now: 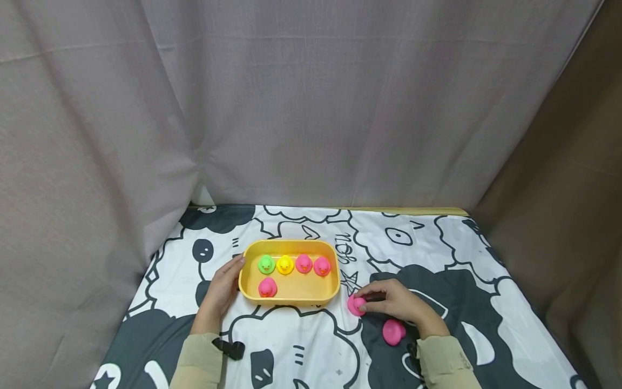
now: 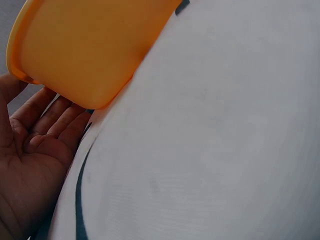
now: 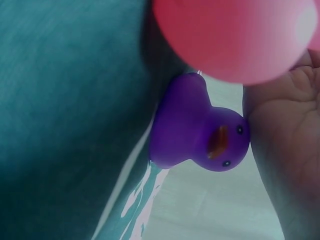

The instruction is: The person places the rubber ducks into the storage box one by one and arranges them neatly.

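Observation:
My left hand (image 1: pixel 224 287) rests at the left end of a yellow tray (image 1: pixel 301 299), its fingers against the outer wall under the rim. In the tray, a green rubber duck (image 1: pixel 266 265), a yellow one (image 1: pixel 284 265) and two pink ones (image 1: pixel 304 263) form a back row. Another pink duck (image 1: pixel 268 288) sits in front of them at the left. Right of the tray, my right hand (image 1: pixel 396 300) pinches a pink rubber duck (image 1: pixel 353 306) between thumb and fingers, low over the cloth. A second pink duck (image 1: pixel 393 332) lies below that hand.
In the right wrist view, a purple duck (image 3: pixel 187 122) lies tipped beside the hand; I cannot make it out in the head view. A black-and-white patterned cloth (image 1: pixel 286 346) covers the table. Grey curtains (image 1: pixel 340 108) hang behind and at the sides.

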Demonstrator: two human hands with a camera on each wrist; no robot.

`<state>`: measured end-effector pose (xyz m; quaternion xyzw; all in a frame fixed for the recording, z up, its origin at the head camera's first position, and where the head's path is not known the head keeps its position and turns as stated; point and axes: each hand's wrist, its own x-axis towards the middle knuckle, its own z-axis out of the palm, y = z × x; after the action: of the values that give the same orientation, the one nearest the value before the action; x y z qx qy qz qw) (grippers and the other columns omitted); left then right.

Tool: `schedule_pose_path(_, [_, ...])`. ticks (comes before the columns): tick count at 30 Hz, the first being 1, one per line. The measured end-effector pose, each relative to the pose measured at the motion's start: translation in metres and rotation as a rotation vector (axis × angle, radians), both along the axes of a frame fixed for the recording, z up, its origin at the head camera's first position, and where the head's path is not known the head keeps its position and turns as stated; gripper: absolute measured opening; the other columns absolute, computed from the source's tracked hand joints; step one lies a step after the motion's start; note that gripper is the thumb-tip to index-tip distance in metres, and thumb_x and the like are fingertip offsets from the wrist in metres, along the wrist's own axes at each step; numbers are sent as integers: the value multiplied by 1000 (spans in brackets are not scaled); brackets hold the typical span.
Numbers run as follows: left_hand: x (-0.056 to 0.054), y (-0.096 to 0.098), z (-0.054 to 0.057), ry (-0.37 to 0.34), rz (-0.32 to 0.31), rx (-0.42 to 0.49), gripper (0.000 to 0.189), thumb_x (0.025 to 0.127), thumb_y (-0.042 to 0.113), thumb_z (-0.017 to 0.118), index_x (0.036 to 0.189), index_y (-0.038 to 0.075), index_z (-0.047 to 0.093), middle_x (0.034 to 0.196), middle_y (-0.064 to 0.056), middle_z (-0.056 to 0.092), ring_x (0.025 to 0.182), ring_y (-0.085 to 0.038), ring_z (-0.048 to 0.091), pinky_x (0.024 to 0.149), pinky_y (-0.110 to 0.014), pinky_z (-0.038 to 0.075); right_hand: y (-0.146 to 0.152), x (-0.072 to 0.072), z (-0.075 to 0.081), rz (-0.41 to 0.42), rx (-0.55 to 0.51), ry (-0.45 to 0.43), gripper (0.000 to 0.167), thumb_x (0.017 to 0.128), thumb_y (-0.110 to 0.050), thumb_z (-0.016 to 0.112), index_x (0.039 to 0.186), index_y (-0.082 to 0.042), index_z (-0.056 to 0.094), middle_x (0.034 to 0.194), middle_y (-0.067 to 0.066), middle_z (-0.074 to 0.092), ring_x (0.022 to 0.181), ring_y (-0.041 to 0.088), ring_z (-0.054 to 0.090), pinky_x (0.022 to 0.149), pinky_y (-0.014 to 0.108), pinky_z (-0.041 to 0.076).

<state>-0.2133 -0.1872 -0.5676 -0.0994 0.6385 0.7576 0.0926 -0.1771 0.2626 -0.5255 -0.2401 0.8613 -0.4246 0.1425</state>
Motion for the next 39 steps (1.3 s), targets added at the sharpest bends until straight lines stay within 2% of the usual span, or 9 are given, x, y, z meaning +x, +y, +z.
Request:
schedule_pose_path(6, [0,0,0,3,-7,7,58,99,44,62,148,14,52,156,-3,42,141,-18,40,114,-34,38,-1,0,1,-32,-10,-24,26,86,-27,82,111,-23,77,105,-8,73,99,14,69,87,31,58])
schedule_pose_path(9, [0,0,0,-1,-6,11,59,99,44,62,148,14,51,156,-2,42,141,-18,41,113,-34,38,-3,2,5,-46,-7,-31,26,87,-21,80,112,-19,76,107,-3,73,100,19,69,86,30,57])
schedule_pose_path(16, [0,0,0,10,-13,22,59,98,44,63,148,14,52,155,-3,43,141,-17,41,111,-31,40,-11,12,37,-41,-61,-33,26,88,-11,79,113,-5,74,109,9,73,102,26,69,87,31,57])
schedule_pose_path(17, [0,0,0,10,-16,23,60,99,44,63,149,14,51,156,-3,41,141,-18,40,112,-31,39,-10,12,37,-40,-71,-22,27,88,-10,79,113,-5,74,109,9,73,102,26,69,88,33,58])
schedule_pose_path(23, [0,-1,-1,4,-11,17,59,99,44,62,149,15,51,156,-3,42,141,-18,41,112,-32,39,4,0,20,-25,-122,64,26,88,-22,80,113,-15,75,109,0,74,101,17,70,88,46,58])
schedule_pose_path(24, [0,-1,-1,8,-11,12,59,99,44,62,148,15,51,156,-3,42,141,-18,41,112,-32,40,5,-1,20,-26,-126,73,26,88,-24,80,112,-17,76,109,-2,74,100,15,70,88,46,58])
schedule_pose_path(27, [0,-1,-1,7,-5,10,58,99,45,62,148,15,52,155,-3,43,140,-18,42,111,-32,41,3,-3,23,-44,-127,99,26,88,-26,80,112,-18,76,109,-1,74,99,15,70,88,46,58])
schedule_pose_path(33, [-1,0,-1,11,-6,15,59,99,44,62,148,14,52,155,-2,44,139,-18,43,110,-31,42,-4,-3,36,-86,-111,94,29,86,-30,81,113,-21,75,111,-3,73,102,14,69,91,45,57])
schedule_pose_path(39, [-1,-1,0,4,-11,22,59,99,44,62,148,14,51,156,-2,42,140,-18,42,111,-31,41,-13,-2,46,-104,-69,96,29,87,-19,81,115,-16,75,113,-2,72,105,19,68,95,39,56])
